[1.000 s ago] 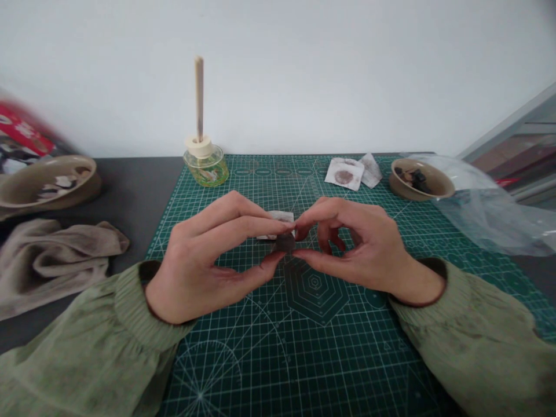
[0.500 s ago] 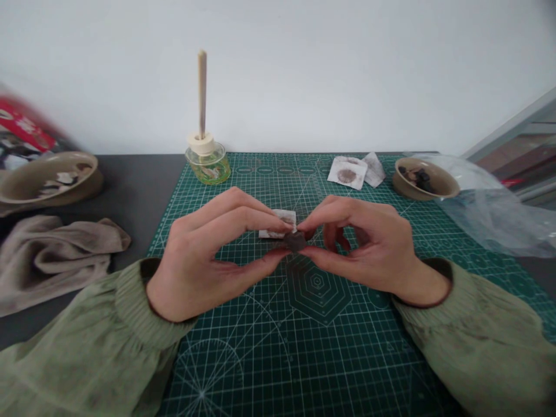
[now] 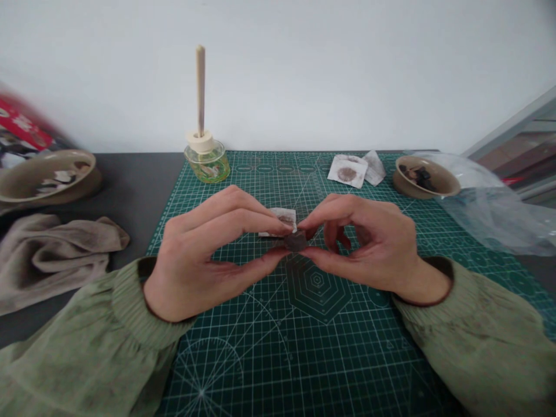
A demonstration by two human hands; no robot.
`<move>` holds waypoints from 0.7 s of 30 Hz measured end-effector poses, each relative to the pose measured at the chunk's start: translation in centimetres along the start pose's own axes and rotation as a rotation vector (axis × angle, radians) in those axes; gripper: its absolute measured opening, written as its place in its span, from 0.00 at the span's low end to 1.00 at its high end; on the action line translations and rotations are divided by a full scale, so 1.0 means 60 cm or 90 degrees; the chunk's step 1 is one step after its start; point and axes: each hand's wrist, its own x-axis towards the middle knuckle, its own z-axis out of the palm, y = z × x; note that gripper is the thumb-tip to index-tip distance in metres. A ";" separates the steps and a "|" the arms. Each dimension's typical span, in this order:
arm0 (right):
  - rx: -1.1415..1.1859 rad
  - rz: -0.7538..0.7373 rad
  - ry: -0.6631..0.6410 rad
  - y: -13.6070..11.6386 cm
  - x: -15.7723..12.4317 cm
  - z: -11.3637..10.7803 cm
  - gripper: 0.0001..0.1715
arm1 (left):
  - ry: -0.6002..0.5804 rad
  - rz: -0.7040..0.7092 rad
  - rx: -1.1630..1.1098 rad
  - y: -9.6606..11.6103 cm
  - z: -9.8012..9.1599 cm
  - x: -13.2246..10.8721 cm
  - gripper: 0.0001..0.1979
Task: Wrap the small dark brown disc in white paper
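Between the fingertips of both hands, above the green cutting mat (image 3: 319, 347), is a small dark brown lump (image 3: 296, 241). My left hand (image 3: 217, 255) pinches it from the left with thumb and fingers. From the right, my right hand (image 3: 360, 240) grips it between thumb and index finger, its other fingers curled. A tiny white bit shows at the top of the lump. Just behind the fingers lies a white paper packet (image 3: 284, 215) with a brown stain, partly hidden by my left fingers.
Stained white packets (image 3: 347, 172) lie at the back right, beside a brown bowl (image 3: 445, 184) of dark pieces and a clear plastic bag (image 3: 490, 214). A reed diffuser (image 3: 207, 162) stands at the back left. Farther left are another bowl (image 3: 82, 188) and a grey-brown cloth (image 3: 52, 249).
Both hands keep nearly the same pinch on the lump. The view has shifted very slightly; nothing else has visibly moved.
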 end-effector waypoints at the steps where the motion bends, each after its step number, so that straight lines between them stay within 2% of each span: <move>1: -0.003 -0.001 0.001 0.000 0.000 -0.001 0.14 | 0.002 -0.001 -0.003 0.000 0.001 0.000 0.11; 21: 0.018 -0.018 0.012 0.000 -0.001 0.000 0.13 | -0.006 -0.002 -0.009 -0.001 -0.003 -0.003 0.11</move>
